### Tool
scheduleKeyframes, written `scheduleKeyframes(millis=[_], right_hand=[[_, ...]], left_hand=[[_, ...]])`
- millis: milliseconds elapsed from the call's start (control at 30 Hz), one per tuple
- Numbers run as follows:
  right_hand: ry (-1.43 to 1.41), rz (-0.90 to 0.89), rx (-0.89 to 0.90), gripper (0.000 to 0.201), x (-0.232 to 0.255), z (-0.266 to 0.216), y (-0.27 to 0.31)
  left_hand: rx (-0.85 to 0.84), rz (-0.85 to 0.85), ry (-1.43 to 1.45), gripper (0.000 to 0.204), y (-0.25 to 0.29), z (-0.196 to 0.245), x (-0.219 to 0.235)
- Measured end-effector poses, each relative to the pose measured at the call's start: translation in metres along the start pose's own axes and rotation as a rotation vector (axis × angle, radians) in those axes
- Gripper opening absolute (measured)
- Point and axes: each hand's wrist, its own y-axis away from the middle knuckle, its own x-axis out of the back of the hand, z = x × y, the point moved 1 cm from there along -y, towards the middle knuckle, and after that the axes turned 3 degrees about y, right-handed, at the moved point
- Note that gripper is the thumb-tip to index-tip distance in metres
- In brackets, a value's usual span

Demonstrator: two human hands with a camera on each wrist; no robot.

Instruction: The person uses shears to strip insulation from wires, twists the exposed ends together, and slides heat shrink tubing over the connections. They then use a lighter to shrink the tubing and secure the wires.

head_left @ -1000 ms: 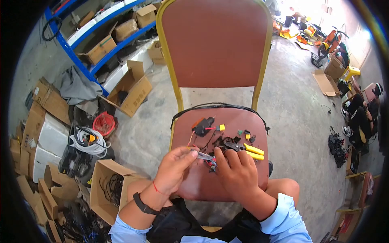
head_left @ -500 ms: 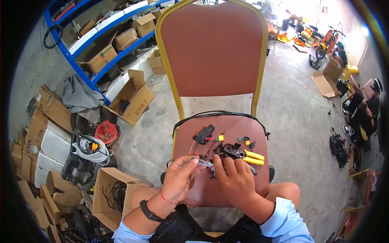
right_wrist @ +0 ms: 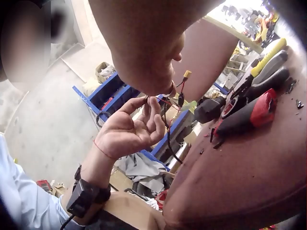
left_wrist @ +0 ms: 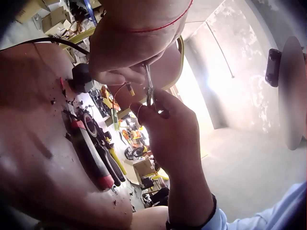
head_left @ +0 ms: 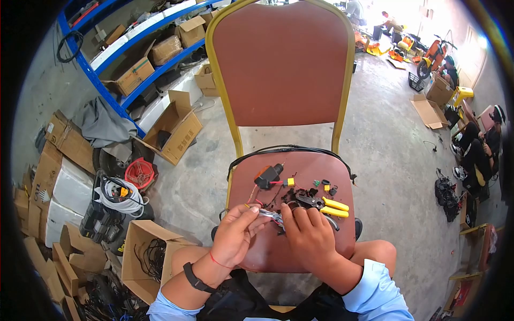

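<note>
My left hand (head_left: 233,230) pinches thin wires (right_wrist: 165,101) between thumb and index finger, a yellow one poking out past the fingertips. A slim silver metal tool (left_wrist: 149,84) spans the gap between both hands. Its lower end is in the curled fingers of my right hand (head_left: 310,232); its exact kind cannot be told. Beyond the left fingers, an orange and black lamp (head_left: 267,176) lies on the chair seat (head_left: 267,262), near a yellow connector (head_left: 290,182). Just past the right knuckles are yellow-handled pliers (head_left: 334,207). Red and black handles (left_wrist: 93,158) lie beside them.
Black cable (head_left: 292,148) runs along the seat's rear edge, before the chair back (head_left: 281,64). Dark scraps and small connectors (head_left: 326,187) litter the seat. An open carton of cables (head_left: 144,257) stands at left, below blue shelving (head_left: 96,80). People sit at far right.
The head view tilted slightly between the first two frames, and the chair appears lower. Both hands stay close together at the same work, with only small finger shifts around the silver tool.
</note>
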Motion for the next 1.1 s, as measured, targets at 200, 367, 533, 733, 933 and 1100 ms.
scheduleKeyframes(millis=[200,367,533,733,933,1100], right_hand=[[-0.12,-0.044,-0.043,0.04,-0.005,0.004,0.002],[-0.405,-0.14,-0.147,0.047,-0.008,0.007,0.003],[-0.733,-0.304,-0.287,0.037,-0.012,0.016,0.004],[-1.014,-0.407,-0.441,0.04,-0.005,0.021,-0.005],[-1.008,-0.42,-0.516,0.045,-0.003,0.027,-0.008],[-0.908,-0.344,-0.374,0.045,-0.004,0.016,-0.012]], left_hand=[[-0.033,-0.057,-0.105,0.01,-0.005,0.003,0.004],[-0.107,-0.111,-0.231,0.014,-0.007,0.005,0.001],[-0.164,-0.168,-0.405,0.028,-0.005,0.008,-0.01],[-0.256,-0.182,-0.501,0.036,-0.01,0.0,-0.006],[-0.254,-0.131,-0.561,0.034,-0.008,0.012,-0.003],[-0.339,-0.078,-0.662,0.034,-0.009,0.012,-0.005]])
